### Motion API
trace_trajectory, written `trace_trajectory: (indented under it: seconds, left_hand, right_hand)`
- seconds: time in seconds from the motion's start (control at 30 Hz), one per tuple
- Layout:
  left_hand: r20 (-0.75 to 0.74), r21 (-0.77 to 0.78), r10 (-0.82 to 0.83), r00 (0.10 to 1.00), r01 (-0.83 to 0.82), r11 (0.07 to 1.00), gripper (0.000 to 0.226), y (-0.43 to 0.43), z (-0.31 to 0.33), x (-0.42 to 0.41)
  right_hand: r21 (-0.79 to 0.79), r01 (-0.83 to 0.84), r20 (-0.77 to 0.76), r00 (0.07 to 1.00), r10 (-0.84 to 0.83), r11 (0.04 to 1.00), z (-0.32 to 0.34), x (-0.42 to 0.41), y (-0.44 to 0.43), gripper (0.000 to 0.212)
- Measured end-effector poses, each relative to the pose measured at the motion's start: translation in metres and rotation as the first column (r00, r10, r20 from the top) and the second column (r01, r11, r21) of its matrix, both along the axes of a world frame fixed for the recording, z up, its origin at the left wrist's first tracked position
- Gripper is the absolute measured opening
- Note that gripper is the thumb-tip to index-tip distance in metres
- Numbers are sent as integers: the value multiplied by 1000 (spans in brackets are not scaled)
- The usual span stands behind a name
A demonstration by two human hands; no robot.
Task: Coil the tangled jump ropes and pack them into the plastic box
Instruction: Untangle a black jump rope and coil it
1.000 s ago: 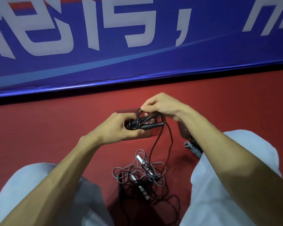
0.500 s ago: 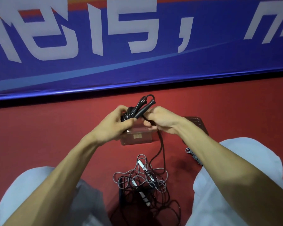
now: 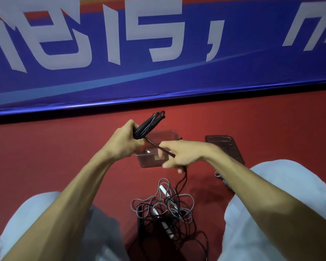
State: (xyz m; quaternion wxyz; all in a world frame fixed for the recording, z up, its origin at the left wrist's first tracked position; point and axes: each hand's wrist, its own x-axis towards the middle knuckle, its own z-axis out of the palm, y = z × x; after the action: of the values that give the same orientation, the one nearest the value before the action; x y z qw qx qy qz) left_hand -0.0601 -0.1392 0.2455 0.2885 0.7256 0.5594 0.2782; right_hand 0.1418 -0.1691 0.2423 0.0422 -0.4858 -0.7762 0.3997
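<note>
Two bare hands worked above the red floor (image 3: 45, 166), between the knees of a person in light trousers (image 3: 271, 185). The left hand (image 3: 123, 142) was closed tight around a black bundle (image 3: 149, 123) of jump rope. The handles and folded loops of the bundle stuck out of the fist toward the far right. From the lower end of the bundle one black strand (image 3: 154, 145) ran stretched to the right hand (image 3: 183, 154). The right hand held it with curled fingers. Below this hand the same strand hung down to the tangled pile (image 3: 164, 208), which lay on the floor near the person. In the pile, grey and black ropes crossed each other many times, and white handles (image 3: 163, 191) lay among them.

The plastic box (image 3: 149, 163) stood open on the floor just beyond the pile, directly under both hands. The hands covered much of its inside, so I could not tell what it held. To the right of the box lay a flat transparent lid (image 3: 222, 146), partly hidden by the right forearm. Beside the near end of the lid, a small part of another grey rope (image 3: 219, 176) showed at the edge of that forearm. Along the far side of the floor stood a blue banner (image 3: 158, 85) with large white characters.
</note>
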Motion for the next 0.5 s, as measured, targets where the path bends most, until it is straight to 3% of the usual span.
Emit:
trace_trajectory:
  seconds: [0.1,0.33,0.4,0.5]
  left_hand:
    - [-141,10,0,990,2,1000,26,5,-3,-3]
    - [-434,-7,-130,891,141,990,25,-1,-6,12]
    - [-485,-4,-146,862,164,986,21,-3,-8,15]
    - [-521,35,-148,840,194,980,18,-6,-7,16]
  right_hand:
    - [203,-73,189,981,34,976,8,6,4,24]
    - [593,-241,288,955,77,768,22,11,3,45]
    - [691,-208,219,973,73,693,23,12,5,45]
    - [807,-16,-36,997,75,590,21,16,11,20]
